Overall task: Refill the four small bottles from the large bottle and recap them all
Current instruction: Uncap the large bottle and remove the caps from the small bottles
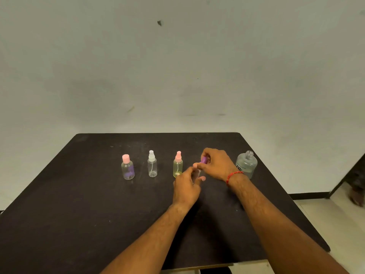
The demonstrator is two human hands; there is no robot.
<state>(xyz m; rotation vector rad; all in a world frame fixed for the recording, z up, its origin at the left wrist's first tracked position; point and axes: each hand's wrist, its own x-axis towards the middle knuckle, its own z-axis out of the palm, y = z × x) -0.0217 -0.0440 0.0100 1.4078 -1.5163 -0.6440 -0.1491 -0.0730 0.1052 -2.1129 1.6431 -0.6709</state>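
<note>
Against a pale wall (177, 66), one dark bench (79, 194), scuffed on top, carrying all items listed.

Item: large bottle (246, 164), clear glass, printed label partly hidden, standing upright at the right end of the row, neck uncapped, just behind the right wrist.

Item: right hand (217, 165), fingers curled, pinching the purple cap (204, 160) from above. A red thread band (233, 176) circles the wrist.

Item: left hand (186, 189), fingers curled round the clear small bottle (197, 174) from below and the near side, holding it between the yellow bottle and the large bottle. Most of its body is hidden by fingers; whether it stands on the bench or is lifted cannot be told.

Item: purple-tinted bottle (128, 169), squat, flat pink cap on, upright at the left end of the row.

Item: white-topped bottle (152, 165), clear, spray head on, dip tube visible inside, upright, second from left.

Item: yellow bottle (177, 166), pink spray head on, upright, third from left, just beside the left hand's fingertips.

The purple cap sits at the top of the clear small bottle; how far it is seated cannot be told.
</note>
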